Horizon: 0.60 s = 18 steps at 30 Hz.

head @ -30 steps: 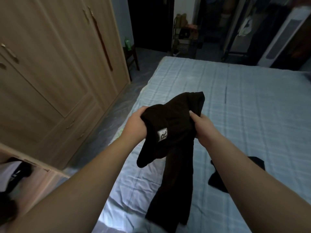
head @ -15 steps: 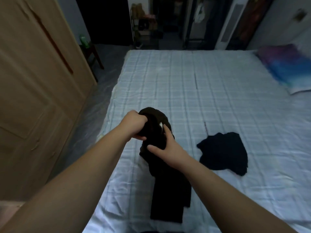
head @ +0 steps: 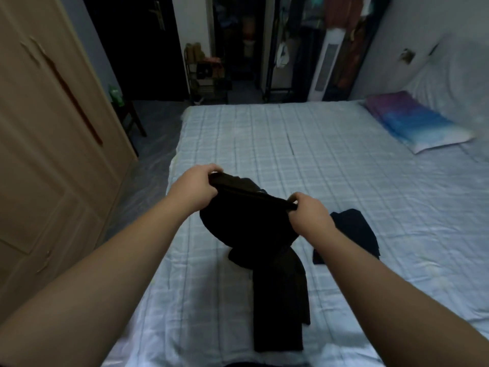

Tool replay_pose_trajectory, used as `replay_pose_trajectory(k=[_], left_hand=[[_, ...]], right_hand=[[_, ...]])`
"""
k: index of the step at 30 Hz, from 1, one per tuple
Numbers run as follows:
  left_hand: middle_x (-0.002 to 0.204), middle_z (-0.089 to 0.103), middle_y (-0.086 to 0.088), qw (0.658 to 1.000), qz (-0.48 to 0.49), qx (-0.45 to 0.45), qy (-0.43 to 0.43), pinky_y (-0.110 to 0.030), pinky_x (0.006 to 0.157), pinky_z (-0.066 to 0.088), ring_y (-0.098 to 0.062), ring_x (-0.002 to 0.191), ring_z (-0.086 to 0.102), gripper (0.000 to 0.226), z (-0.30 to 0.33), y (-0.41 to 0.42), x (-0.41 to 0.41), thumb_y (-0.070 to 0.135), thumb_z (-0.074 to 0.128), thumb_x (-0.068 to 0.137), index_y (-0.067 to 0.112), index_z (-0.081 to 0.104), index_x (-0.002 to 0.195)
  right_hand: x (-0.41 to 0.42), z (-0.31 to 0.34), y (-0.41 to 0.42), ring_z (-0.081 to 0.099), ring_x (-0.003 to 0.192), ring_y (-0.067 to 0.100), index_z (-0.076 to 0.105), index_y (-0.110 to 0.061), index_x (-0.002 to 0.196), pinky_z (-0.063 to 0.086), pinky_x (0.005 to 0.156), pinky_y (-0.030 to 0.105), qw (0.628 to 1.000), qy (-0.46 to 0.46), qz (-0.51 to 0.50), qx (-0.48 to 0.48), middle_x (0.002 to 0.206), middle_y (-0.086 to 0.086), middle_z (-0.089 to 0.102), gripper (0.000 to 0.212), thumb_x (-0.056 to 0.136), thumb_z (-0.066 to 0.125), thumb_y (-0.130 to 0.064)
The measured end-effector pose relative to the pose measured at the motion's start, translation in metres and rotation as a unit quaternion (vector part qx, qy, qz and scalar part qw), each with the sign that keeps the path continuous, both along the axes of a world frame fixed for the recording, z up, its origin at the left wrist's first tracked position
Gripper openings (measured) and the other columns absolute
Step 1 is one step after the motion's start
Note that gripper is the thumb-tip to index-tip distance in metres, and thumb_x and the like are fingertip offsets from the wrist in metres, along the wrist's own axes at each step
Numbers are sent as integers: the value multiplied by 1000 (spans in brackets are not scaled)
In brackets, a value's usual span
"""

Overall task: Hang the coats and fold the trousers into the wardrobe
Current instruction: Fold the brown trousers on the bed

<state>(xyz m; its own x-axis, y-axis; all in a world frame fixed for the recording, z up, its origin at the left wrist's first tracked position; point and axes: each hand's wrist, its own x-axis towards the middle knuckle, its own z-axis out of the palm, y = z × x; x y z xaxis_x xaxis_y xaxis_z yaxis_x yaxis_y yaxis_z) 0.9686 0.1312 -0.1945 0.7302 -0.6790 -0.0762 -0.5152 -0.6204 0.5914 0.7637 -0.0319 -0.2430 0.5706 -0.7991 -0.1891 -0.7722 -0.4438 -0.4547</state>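
The bed (head: 330, 165) fills most of my view, covered in a pale blue checked sheet, with the wooden wardrobe (head: 47, 144) along my left, its doors closed so I cannot tell what is inside. A pillow (head: 415, 123) lies at the far right corner of the bed. Over the near part of the sheet I hold the black trousers (head: 254, 229) up by the waistband, legs trailing down onto the bed toward me. Another dark garment (head: 352, 231) lies crumpled just beside them on my right. My left hand (head: 197, 189) and right hand (head: 309, 215) each pinch one end of the waistband, fingers curled tight around the cloth.
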Motion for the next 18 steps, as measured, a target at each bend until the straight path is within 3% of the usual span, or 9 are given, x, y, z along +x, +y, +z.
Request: replay_pose_trajectory(k=[2,6,10,14,18], left_hand=[[109,66,13,995,-39,42,-83,-34,72,54,-15,92,63,47,4,9,8,13,55,82,47,65,112],[94,69,12,988,-49,11,-147,-37,73,53,-17,87,62,21,24,15,16,29,58,89,45,67,100],[87,69,7,984,-14,-157,-85,-31,73,49,-15,84,63,14,58,8,21,21,66,89,34,70,90],[89,68,6,970,-20,-237,-55,-25,72,43,-14,89,64,13,81,-4,21,17,66,91,29,68,90],[92,67,7,961,-22,-269,-62,-26,72,43,-11,87,61,12,90,-22,2,18,60,96,28,65,94]], right_hand=[[-3,16,-19,60,78,23,59,-21,105,56,70,37,998,58,18,-36,97,5,64,21,88,49,-15],[-6,45,-37,54,80,23,58,-22,110,43,67,33,986,131,54,-86,99,4,62,21,92,50,-16],[-9,91,-41,58,89,23,60,-21,116,47,75,33,977,173,118,-49,103,1,62,27,89,58,-17],[-28,125,-48,60,84,18,62,-25,113,54,67,34,975,189,118,22,96,-3,62,27,87,60,-22],[-36,125,-65,59,78,19,65,-23,112,47,61,31,987,115,61,-90,92,0,62,28,88,53,-13]])
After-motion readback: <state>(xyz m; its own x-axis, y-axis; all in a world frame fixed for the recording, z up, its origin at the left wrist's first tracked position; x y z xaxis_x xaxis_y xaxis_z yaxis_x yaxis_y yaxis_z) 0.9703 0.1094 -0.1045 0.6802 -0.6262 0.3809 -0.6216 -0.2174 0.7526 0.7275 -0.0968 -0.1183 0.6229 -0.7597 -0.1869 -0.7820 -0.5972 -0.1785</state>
